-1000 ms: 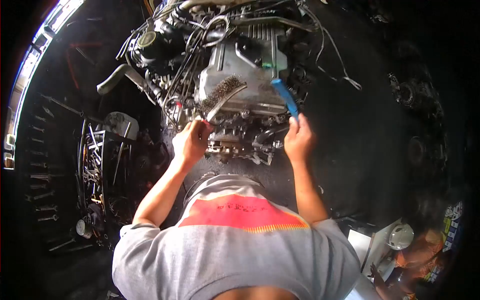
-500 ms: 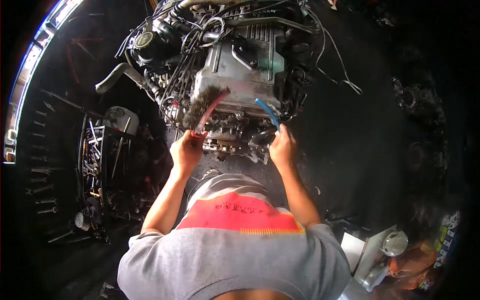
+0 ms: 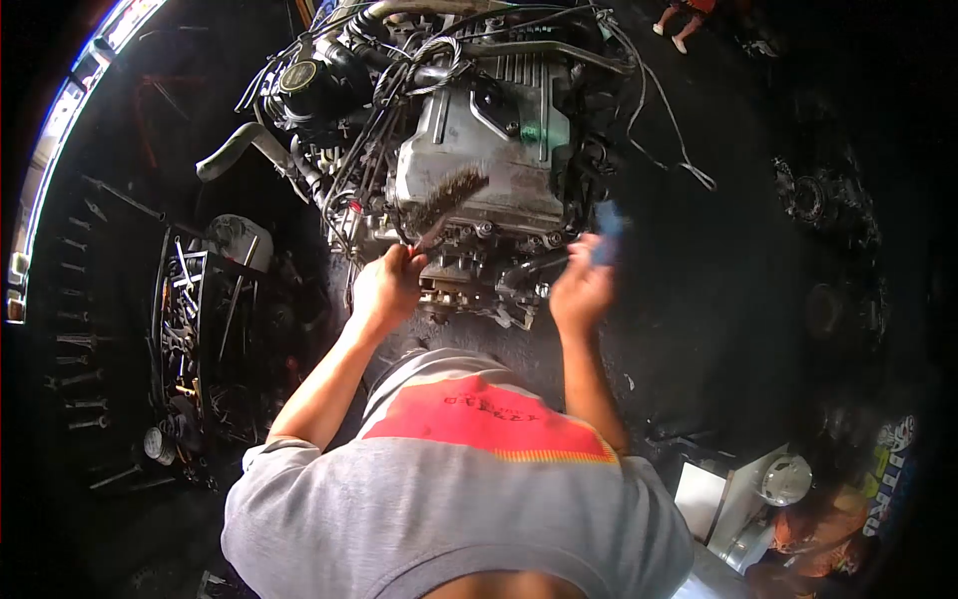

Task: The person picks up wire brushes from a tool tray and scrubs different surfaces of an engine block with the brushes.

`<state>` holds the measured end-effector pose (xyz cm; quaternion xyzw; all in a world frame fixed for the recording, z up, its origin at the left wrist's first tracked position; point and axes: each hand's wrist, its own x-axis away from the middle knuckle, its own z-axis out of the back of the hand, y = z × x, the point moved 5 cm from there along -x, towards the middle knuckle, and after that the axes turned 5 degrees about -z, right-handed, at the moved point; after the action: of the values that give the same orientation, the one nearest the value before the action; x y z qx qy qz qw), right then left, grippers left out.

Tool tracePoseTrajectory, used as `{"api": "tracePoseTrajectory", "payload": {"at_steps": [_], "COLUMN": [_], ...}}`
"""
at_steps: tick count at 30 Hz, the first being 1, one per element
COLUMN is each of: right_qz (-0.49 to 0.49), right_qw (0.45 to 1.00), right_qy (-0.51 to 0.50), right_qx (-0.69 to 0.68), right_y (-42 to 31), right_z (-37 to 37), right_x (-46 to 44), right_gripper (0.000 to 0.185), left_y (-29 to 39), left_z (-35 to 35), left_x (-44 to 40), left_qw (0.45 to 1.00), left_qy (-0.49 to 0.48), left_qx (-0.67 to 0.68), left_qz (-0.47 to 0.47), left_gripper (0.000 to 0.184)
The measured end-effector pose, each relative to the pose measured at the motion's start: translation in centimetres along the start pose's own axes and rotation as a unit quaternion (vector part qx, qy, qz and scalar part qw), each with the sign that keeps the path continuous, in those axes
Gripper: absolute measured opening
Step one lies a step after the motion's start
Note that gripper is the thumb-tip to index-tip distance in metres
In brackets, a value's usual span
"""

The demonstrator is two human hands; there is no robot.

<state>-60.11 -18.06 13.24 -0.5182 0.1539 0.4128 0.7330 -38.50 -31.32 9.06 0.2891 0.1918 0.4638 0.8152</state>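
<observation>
My left hand [image 3: 387,290] is closed round the handle of a brush [image 3: 446,198] with a reddish back and dark, bushy bristles. The brush is over the front edge of the grey engine cover [image 3: 479,150]; whether the bristles touch it I cannot tell. My right hand [image 3: 582,285] grips a blue curved tool [image 3: 607,232], smeared by motion, just right of the engine's front. Below the cover, the engine [image 3: 454,290] shows dirty metal parts between my hands.
Cables and hoses [image 3: 429,65] cross the engine's top. A thick pipe [image 3: 235,150] juts out left. Beside me stands a tool rack [image 3: 205,329]; wrenches [image 3: 80,339] line the far left. A person's legs [image 3: 681,22] show at the upper right, and someone in orange [image 3: 823,524] at the lower right.
The brush in my left hand has swung to the right across the cover's front. My right hand has moved right with the blue tool. More of the person's legs shows at the top.
</observation>
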Motion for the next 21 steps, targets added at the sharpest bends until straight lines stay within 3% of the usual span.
{"api": "tracePoseTrajectory", "payload": {"at_steps": [1, 2, 4, 5, 8, 9, 10, 12, 14, 16, 17, 18, 19, 20, 21], "right_qz": [-0.027, -0.150, -0.075, -0.096, -0.082, -0.121, -0.120, -0.061, -0.036, -0.021, 0.019, -0.099, -0.094, -0.080, -0.085], "right_qw": [0.988, 0.944, 0.979, 0.976, 0.977, 0.955, 0.955, 0.968, 0.985, 0.995, 0.992, 0.948, 0.947, 0.950, 0.971], "right_qy": [-0.132, -0.244, -0.170, -0.185, -0.176, -0.237, -0.237, -0.223, -0.160, -0.089, -0.114, -0.259, -0.252, -0.237, -0.196], "right_qx": [0.081, 0.163, 0.088, 0.057, 0.087, 0.133, 0.134, 0.095, 0.049, -0.036, 0.058, 0.156, 0.173, 0.185, 0.111], "right_y": [3.0, 3.8, 3.6, 3.4, 3.0, 3.4, 2.9, 0.6, -0.1, 1.0, 2.1, 5.0, 4.4, 3.8, 3.6], "right_z": [-2.3, -3.3, -2.4, -1.9, -2.1, -2.8, -2.4, -2.0, -1.7, -1.8, -3.0, -4.9, -4.0, -3.7, -3.3], "right_x": [1.7, 2.6, 3.4, 3.5, 3.2, 3.0, 2.6, 1.0, 0.1, 0.8, 1.6, 2.8, 3.4, 2.9, 2.4], "right_gripper": [0.008, 0.011, 0.013, 0.016, 0.016, 0.015, 0.015, 0.015, 0.013, 0.011, 0.007, 0.007, 0.007, 0.007, 0.008], "left_y": [0.7, -0.1, -1.2, -1.5, 0.1, 0.3, 0.3, -0.1, -1.4, -0.7, -0.5, 0.0, 0.3, -0.1, -1.1], "left_z": [0.3, -0.6, -2.2, -2.7, -1.0, -0.8, -0.8, -1.1, -1.9, -1.2, -1.5, -1.5, -1.5, -2.0, -3.1], "left_x": [0.1, 0.3, 0.5, 0.7, 1.5, 1.6, 1.7, 1.6, 1.3, 1.5, 1.3, 1.4, 2.0, 2.1, 1.5], "left_qw": [0.994, 0.994, 0.992, 0.997, 0.995, 0.995, 0.995, 0.991, 0.998, 0.997, 0.997, 0.994, 0.986, 0.985, 0.995], "left_qy": [0.073, 0.072, 0.087, 0.055, 0.079, 0.071, 0.072, 0.064, -0.033, -0.026, -0.028, 0.028, 0.086, 0.093, 0.051], "left_qx": [0.042, 0.045, -0.010, -0.020, -0.006, 0.003, 0.004, 0.008, -0.026, -0.011, -0.013, 0.029, 0.071, 0.069, 0.008], "left_qz": [-0.068, -0.072, -0.086, -0.042, -0.057, -0.065, -0.066, -0.115, -0.057, -0.072, -0.073, -0.101, -0.127, -0.130, -0.086], "left_gripper": [0.022, 0.022, 0.017, 0.015, 0.013, 0.012, 0.012, 0.014, 0.017, 0.019, 0.019, 0.019, 0.020, 0.020, 0.018]}}
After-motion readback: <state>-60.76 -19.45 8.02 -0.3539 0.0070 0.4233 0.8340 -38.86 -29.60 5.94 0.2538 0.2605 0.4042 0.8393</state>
